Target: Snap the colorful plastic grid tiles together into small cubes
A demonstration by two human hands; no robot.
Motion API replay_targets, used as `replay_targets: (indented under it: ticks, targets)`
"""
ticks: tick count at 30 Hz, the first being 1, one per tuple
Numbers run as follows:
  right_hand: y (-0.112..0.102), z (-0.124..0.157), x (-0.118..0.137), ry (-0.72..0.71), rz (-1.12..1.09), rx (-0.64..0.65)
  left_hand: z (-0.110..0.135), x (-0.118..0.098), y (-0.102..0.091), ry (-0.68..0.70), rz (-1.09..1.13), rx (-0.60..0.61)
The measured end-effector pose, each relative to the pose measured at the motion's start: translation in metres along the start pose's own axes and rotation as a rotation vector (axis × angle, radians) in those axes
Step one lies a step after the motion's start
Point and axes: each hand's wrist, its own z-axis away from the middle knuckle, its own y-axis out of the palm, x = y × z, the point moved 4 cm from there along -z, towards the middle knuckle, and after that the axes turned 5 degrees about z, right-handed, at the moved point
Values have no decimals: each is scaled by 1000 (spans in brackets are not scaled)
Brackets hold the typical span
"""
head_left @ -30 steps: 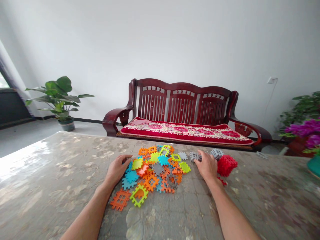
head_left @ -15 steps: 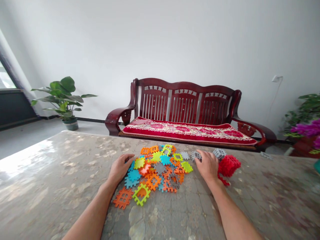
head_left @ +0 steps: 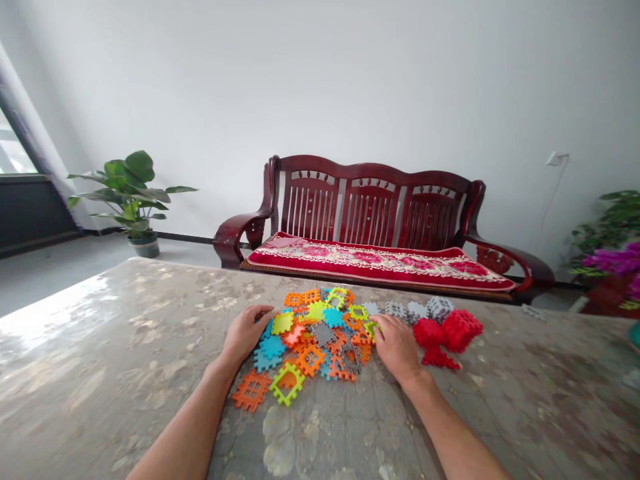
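A loose pile of interlocking plastic tiles (head_left: 311,360) in orange, blue, yellow-green and grey lies on the table before me. My left hand (head_left: 247,330) rests at the pile's left edge beside the blue tiles (head_left: 273,347), thumb and fingers apart, holding nothing visible. At the opposite edge, the fingers of my right hand (head_left: 396,343) close on a yellow-green tile (head_left: 371,329), partly covered by the hand. Right of that hand are red tiles (head_left: 429,332) and a block of red tiles (head_left: 463,329). Grey tiles (head_left: 395,309) and a grey block (head_left: 440,307) sit behind it.
A patterned cover spreads over the table (head_left: 125,373). One grey piece (head_left: 534,311) lies at the far right. Beyond the table stands a wooden bench (head_left: 345,200) with a red floral cushion (head_left: 370,260). A potted plant (head_left: 137,193) is at left, purple flowers (head_left: 615,260) at right.
My right hand has moved left and nearer, from the grey tiles to the yellow-green tile. Grey and red tiles it covered now show. My left hand stays beside the pile.
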Motion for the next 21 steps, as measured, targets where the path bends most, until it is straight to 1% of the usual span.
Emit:
replay_targets:
  ticks: [6, 13, 17, 21]
  targets:
    - [4, 3, 1, -26, -23, 21, 1, -1, 0, 4, -10, -6]
    - [3, 4, 11, -99, -188, 17, 2, -1, -1, 1, -9, -2]
    - [5, 4, 10, -64, -257, -12, 3, -4, -2, 6, -16, -11]
    - [10, 0, 5, -20, -241, -73, 4, -9, -3, -5, -25, 0]
